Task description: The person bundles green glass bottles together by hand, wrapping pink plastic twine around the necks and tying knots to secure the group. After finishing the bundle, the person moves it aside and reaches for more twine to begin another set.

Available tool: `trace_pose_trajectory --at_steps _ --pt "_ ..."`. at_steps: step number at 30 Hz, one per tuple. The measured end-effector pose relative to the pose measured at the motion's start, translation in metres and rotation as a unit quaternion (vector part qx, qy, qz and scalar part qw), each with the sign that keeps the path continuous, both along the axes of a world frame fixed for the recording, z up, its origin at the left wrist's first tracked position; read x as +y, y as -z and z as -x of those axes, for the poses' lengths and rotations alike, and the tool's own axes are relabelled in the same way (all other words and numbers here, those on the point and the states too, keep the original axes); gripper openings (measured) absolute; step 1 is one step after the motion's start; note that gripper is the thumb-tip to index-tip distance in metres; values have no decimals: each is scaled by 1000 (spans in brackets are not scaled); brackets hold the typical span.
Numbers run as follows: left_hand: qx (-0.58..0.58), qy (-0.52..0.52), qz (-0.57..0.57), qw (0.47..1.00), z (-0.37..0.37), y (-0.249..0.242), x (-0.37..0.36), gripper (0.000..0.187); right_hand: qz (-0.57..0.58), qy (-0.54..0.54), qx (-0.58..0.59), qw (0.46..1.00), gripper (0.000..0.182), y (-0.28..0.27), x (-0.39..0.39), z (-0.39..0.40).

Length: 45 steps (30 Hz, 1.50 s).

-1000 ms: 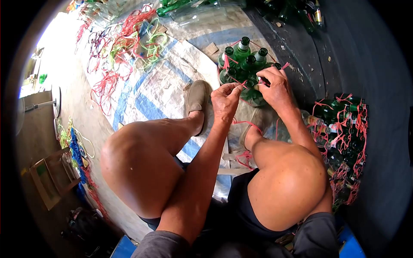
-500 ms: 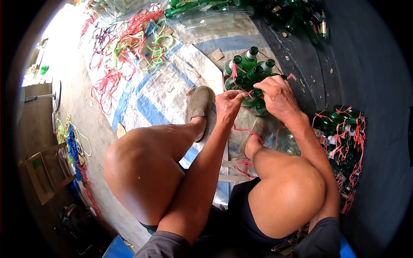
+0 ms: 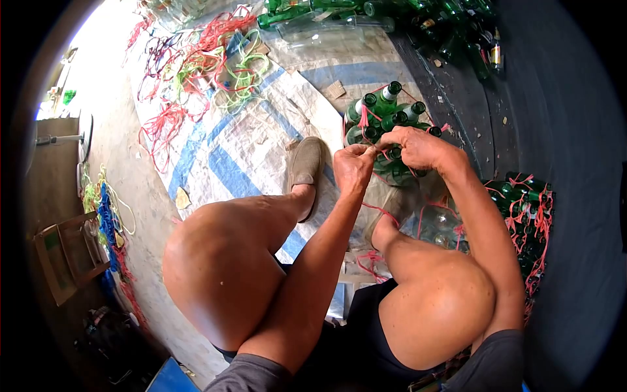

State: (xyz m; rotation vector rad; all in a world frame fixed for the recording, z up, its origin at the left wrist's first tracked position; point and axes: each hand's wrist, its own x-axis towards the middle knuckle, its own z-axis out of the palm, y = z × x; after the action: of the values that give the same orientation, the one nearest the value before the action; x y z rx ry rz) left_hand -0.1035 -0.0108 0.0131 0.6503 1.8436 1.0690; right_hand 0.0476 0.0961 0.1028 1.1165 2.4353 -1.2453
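Observation:
Several green glass bottles (image 3: 390,95) stand upright in a tight cluster between my feet, with pink plastic string (image 3: 364,116) around and between their necks. My left hand (image 3: 353,167) is pinched on the string at the near left side of the cluster. Just right of it, my right hand (image 3: 421,148) pinches the string too, over the nearer bottle necks and partly hiding them. The two sets of fingertips almost meet. A loose pink length (image 3: 382,210) trails below, beside my right ankle.
Tangled red and green string (image 3: 196,72) lies at upper left on a white and blue woven sheet (image 3: 228,166). Loose green bottles (image 3: 457,39) lie at the top right. String-tied bottles (image 3: 526,209) stand at right. A clear bottle (image 3: 333,29) lies at the back.
My right hand has moved left, so its fingertips now meet near my left hand's. The view has shifted slightly, and the bottles appear lower and further right.

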Motion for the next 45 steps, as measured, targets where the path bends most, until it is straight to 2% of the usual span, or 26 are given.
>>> trace_pose_trajectory --at_steps 2,5,8,11,17,26,32,39,43,45 --pt "9 -7 11 1000 -1 3 0 34 -4 -19 -25 999 48 -1 3 2" --pt "25 -6 5 1000 -1 0 0 37 -85 -38 -58 994 42 -18 -6 9" --pt "32 18 41 999 0 -24 5 39 -171 -77 -83 979 32 -26 -11 11" --pt "28 5 -2 1000 -5 -19 5 40 -252 -112 -120 954 26 -34 -15 15" --pt "27 24 -1 999 -3 -21 3 36 -368 -122 -109 915 15 -27 -16 9" --pt "25 32 -44 998 -6 -22 1 35 -415 -107 -35 903 4 -28 -18 4" --pt "-3 44 -83 996 -6 -28 0 27 -401 -95 -54 910 7 -40 -17 6" --pt "-18 34 -118 992 -9 -12 -1 25 -377 -77 -74 920 11 -56 0 -9" --pt "-17 30 -122 992 -10 -16 -4 27 -373 -32 -12 927 12 -50 15 -15" --pt "-18 30 -117 993 -10 -18 -4 27 -331 -6 -2 944 12 -52 18 -17"
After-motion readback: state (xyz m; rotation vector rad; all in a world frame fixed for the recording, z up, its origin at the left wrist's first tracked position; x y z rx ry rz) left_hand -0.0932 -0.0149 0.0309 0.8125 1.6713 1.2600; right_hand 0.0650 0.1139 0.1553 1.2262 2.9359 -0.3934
